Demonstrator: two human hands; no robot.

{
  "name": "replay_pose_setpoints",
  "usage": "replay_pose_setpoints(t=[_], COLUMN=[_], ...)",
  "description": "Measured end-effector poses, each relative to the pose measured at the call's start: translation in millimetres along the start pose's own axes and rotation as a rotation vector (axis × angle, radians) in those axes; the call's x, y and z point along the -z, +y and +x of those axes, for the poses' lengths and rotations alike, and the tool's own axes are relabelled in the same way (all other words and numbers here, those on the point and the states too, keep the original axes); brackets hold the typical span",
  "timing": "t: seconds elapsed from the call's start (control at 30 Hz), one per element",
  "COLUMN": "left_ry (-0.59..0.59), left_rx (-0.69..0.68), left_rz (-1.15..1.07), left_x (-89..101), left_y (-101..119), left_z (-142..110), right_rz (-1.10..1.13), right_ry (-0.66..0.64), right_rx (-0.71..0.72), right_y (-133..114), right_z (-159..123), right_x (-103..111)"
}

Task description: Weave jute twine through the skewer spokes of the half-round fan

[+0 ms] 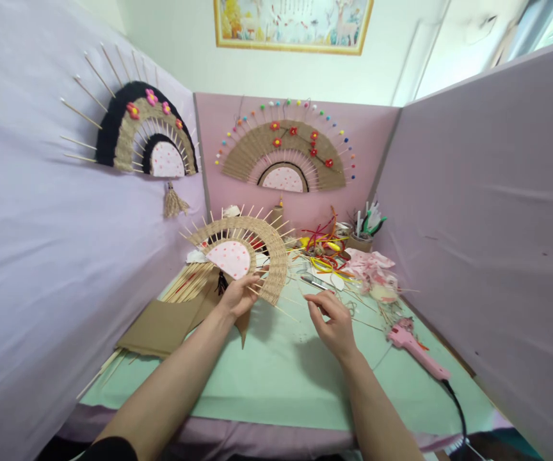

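My left hand [240,294] is closed on a half-round fan [277,262] at its lower right part, holding it tilted above the table. The fan has thin wooden sticks spreading outward, a band of woven tan twine and a white half-disc [231,257] with pink dots. To the right of the fan, apart from it, my right hand [333,318] is raised with thumb and fingers pinched together. Whatever lies between those fingertips, if anything, is too fine to make out. A pen [313,282] lies on the table just beyond the right hand.
A pink glue gun [418,352] with a black cord lies at the right. Brown cardboard [159,326] and wooden sticks [187,282] lie at the left. Coloured pipe cleaners [322,240], pink cloth [370,266] and a tool pot [359,242] stand behind. Finished fans [242,153] hang on the partitions.
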State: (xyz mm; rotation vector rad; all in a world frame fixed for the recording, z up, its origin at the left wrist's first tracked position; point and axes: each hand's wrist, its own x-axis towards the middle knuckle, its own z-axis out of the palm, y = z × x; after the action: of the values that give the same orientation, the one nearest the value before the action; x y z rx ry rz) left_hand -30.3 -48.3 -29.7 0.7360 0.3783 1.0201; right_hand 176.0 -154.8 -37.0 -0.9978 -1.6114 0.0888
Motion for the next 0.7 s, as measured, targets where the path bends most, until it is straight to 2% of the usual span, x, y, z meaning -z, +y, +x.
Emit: replay_pose_setpoints(t=[0.17,0.27,0.4,0.53,0.7], left_ry=[0.012,-0.005,-0.056,-0.049,-0.084], left_rx=[-0.012,0.035,0.06,0.07,0.041], left_rz=[-0.043,-0.06,-0.094,-0.153,-0.172], left_x=[-27.8,-44.7,-58.5,-56.9,-41.6], left_y=[9,12,3,-17,-33], left_z=[1,2,7,10,7], right_rz=[0.092,0.109,0.058,0.007,0.004], right_ry=[0.067,0.1,0.044,0.031,-0.008], right_rx=[-0.003,-0.004,0.034,0.056,0.059], right_y=[0,2,2,2,3], right_z=[0,0,0,1,1], right_x=[7,6,0,-2,-4])
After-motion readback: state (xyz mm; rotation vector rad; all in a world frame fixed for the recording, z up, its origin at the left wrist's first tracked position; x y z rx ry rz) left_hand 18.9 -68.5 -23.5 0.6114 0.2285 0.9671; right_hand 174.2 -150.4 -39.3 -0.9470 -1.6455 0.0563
